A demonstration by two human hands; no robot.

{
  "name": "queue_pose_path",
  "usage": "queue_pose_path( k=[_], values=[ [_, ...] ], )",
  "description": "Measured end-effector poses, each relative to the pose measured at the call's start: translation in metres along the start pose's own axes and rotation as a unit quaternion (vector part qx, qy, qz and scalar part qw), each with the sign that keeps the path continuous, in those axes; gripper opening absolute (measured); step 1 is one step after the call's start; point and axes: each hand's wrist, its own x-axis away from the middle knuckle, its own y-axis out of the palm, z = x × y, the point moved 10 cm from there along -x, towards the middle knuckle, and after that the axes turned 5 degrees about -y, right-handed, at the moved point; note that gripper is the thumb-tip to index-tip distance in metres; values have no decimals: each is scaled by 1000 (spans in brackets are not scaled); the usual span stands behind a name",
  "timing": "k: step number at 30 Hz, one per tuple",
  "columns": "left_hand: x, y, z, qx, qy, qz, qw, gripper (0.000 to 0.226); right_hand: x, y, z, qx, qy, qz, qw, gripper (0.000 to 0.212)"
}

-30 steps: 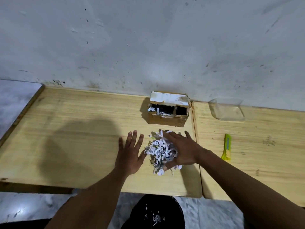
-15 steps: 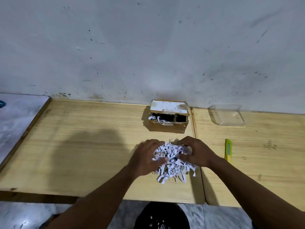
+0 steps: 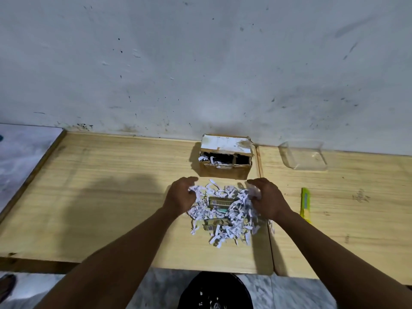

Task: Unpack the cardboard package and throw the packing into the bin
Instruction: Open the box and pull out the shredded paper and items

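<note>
A heap of white shredded paper (image 3: 223, 228) lies spread on the wooden table (image 3: 100, 197). Two small greenish boxes (image 3: 219, 202) show among the shreds. My left hand (image 3: 181, 195) grips shreds at the heap's left edge. My right hand (image 3: 266, 197) grips shreds at its right edge. Behind the heap, against the wall, stands the open cardboard package (image 3: 225, 157) with its white-topped flap up and a few shreds inside. A black bin (image 3: 215, 293) with some shreds in it sits on the floor below the table's front edge.
A clear plastic tray (image 3: 304, 158) stands at the back right. A yellow-green box cutter (image 3: 305, 204) lies right of my right hand. A seam (image 3: 265, 219) splits the table into two boards. Marble floor shows at the left and below.
My hands have pulled apart sideways, spreading the shredded heap. The small greenish boxes inside it have come into view.
</note>
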Motion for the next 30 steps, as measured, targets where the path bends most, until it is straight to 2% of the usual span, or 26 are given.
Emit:
queue_pose_path(
  k=[1,3,6,8,13,16,18,21,22,24,27,30],
  values=[
    [1,-5,0,-1,-8,19,1000,45,4,-4,-3,5,0,13,1000,48],
    [8,-4,19,-35,50,26,998,48,10,-8,-25,-8,-58,38,998,47],
    [29,31,52,-109,185,-72,974,42,26,15,-70,17,-186,-31,982,30],
    [38,43,55,-136,213,-89,963,37,34,33,-77,54,-217,-61,973,27],
    [36,30,23,-122,178,-45,975,41,35,35,-52,48,-163,-100,980,19],
    [34,19,5,-156,163,-31,974,45,36,29,-32,62,-133,-132,980,17],
    [33,9,3,-169,155,-1,973,42,33,18,-15,86,-95,-108,986,19],
    [35,-1,13,-144,147,54,977,34,30,3,5,184,-24,-58,981,18],
    [36,0,17,-135,143,58,979,38,30,1,4,193,-18,-38,980,17],
    [36,12,21,-149,108,32,982,62,31,2,-10,166,-31,-4,986,15],
    [39,48,7,-211,24,-93,973,103,31,22,-29,105,-33,-26,994,20],
    [44,63,-2,-261,38,-141,954,105,34,37,-32,42,-38,-53,997,15]
  ],
)
